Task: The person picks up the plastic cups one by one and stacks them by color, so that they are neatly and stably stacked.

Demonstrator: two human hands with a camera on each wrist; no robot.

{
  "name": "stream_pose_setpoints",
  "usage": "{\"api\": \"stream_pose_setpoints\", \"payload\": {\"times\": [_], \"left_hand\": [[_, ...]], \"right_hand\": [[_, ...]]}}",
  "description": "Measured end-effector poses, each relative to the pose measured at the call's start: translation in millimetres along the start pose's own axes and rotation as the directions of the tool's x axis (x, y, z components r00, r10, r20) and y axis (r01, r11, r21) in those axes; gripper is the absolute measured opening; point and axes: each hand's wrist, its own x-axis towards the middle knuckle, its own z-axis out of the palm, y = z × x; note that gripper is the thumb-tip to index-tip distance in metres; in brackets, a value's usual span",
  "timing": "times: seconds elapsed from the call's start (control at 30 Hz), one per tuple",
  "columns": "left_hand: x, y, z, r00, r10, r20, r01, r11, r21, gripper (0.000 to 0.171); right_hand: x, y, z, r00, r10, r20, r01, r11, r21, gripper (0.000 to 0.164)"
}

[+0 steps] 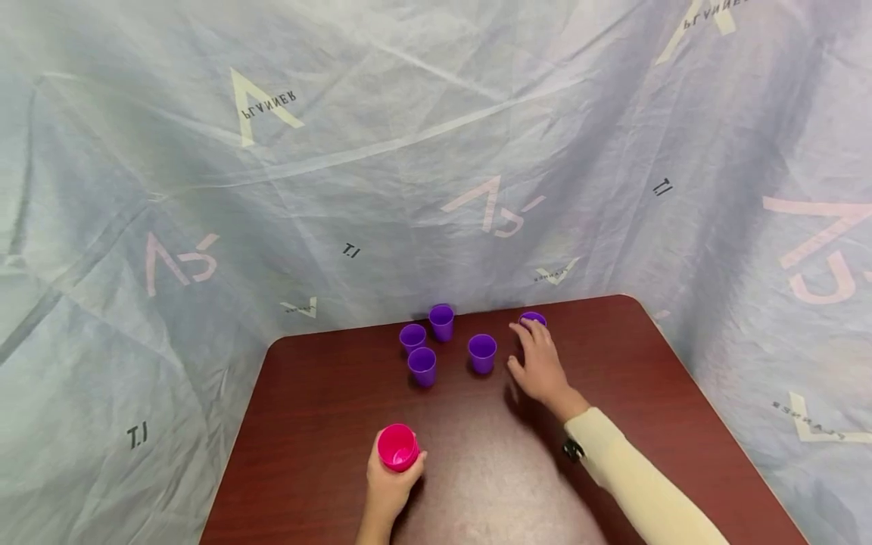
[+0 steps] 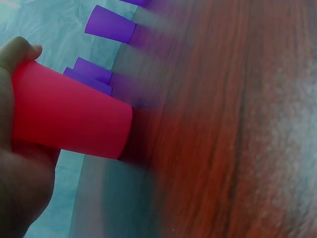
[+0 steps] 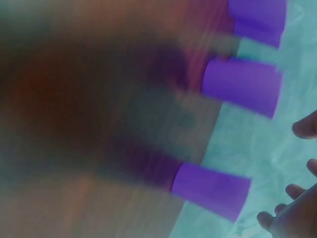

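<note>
My left hand [image 1: 390, 484] grips a pink cup [image 1: 398, 446] near the front of the table, its mouth facing up. In the left wrist view the thumb and palm wrap the upper part of this pink cup [image 2: 74, 111], whose base is close over the wood. My right hand [image 1: 543, 367] reaches over the back right of the table with fingers spread and nothing held. It partly hides a purple cup [image 1: 533, 317] in the head view. Seen from the right wrist, the fingertips [image 3: 295, 191] are apart from the nearest purple cup [image 3: 212, 191].
Another purple cup [image 1: 482, 354] stands left of my right hand. Farther left, three more are grouped: a front cup [image 1: 423, 368], a left cup [image 1: 412, 337] and a back cup [image 1: 441, 323]. The brown table [image 1: 306, 424] ends at a grey printed cloth [image 1: 381, 189] behind it.
</note>
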Motion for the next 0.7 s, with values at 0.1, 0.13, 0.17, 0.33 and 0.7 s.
{"api": "stream_pose_setpoints", "payload": {"times": [0.1, 0.13, 0.17, 0.33, 0.7], "left_hand": [[0.6, 1.4, -2.3, 1.000, -0.014, -0.016, 0.014, 1.000, 0.021, 0.060], [0.7, 2.0, -2.8, 1.000, -0.018, -0.020, 0.018, 0.999, 0.033, 0.060], [1.0, 2.9, -3.4, 1.000, -0.021, -0.023, 0.022, 0.999, 0.043, 0.061], [2.4, 2.8, -3.9, 0.999, -0.033, 0.003, 0.033, 0.998, 0.053, 0.063], [14.2, -0.8, -18.7, 0.995, -0.073, -0.065, 0.079, 0.991, 0.103, 0.067]], "right_hand": [[17, 15, 4, 0.993, 0.073, 0.088, -0.067, 0.995, -0.069, 0.076], [20, 19, 5, 0.987, 0.104, 0.120, -0.094, 0.992, -0.087, 0.078], [23, 22, 7, 0.979, 0.133, 0.153, -0.117, 0.987, -0.107, 0.081], [23, 39, 16, 0.943, 0.218, 0.253, -0.170, 0.965, -0.198, 0.081], [5, 43, 21, 0.981, 0.155, 0.120, -0.138, 0.981, -0.138, 0.045]]}}
